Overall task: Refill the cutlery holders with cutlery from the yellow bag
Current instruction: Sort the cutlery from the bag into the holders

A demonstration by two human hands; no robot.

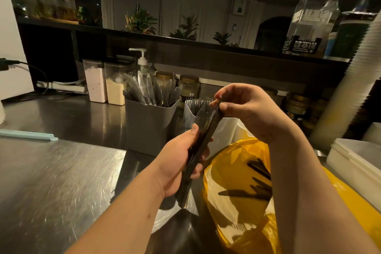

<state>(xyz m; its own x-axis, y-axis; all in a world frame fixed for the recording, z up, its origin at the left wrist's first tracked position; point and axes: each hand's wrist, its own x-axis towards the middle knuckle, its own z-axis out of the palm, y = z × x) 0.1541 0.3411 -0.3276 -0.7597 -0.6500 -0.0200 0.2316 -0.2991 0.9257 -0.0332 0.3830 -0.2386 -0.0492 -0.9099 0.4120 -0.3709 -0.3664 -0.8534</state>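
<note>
Black plastic forks [206, 126]: I see left hand [179, 169] gripping the bundle, right hand [247, 109] pinching its tines; shelf box [309, 22] label reads 哇塞锅

Grips the handle half of a stack of black plastic forks [207, 125] in the left hand [179, 163], thumb on the near side, fingers curled round the far side. Pinches the tine end with the right hand [247, 109], thumb under, fingertips over, wrist bent downward. Holds both bare forearms up from the lower edge, the right one higher.
</note>
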